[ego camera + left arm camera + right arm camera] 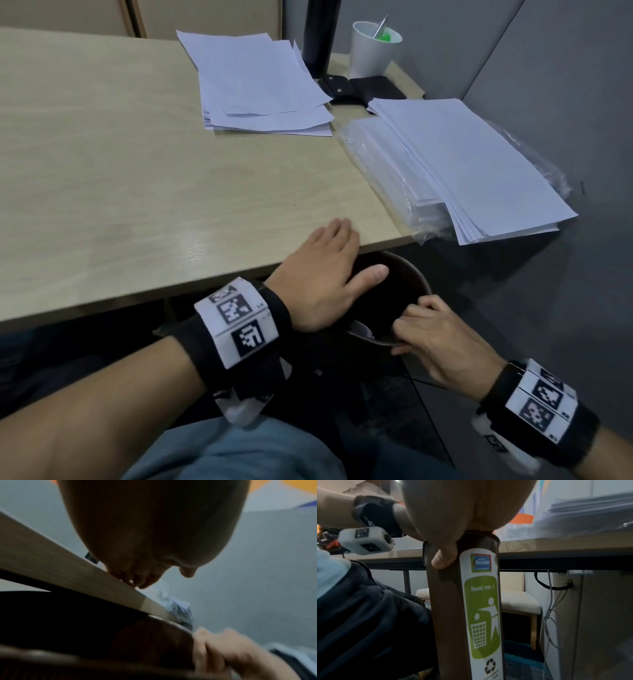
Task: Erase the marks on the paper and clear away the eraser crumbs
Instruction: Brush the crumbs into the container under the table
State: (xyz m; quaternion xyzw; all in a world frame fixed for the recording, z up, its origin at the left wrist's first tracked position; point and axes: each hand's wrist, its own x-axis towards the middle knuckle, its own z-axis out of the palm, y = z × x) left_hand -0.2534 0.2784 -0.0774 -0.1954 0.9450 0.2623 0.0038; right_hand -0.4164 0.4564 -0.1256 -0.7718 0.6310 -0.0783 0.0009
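While my right hand curls over the near rim of the brown waste bin, I hold it tucked just under the desk edge so whatever gets swept off should drop straight in. My left hand lies flat and relaxed at that edge, fingers straight, holding nothing, placed to brush crumbs over the lip. I can't make out any crumbs. The paper stacks sit far right, well apart from both hands.
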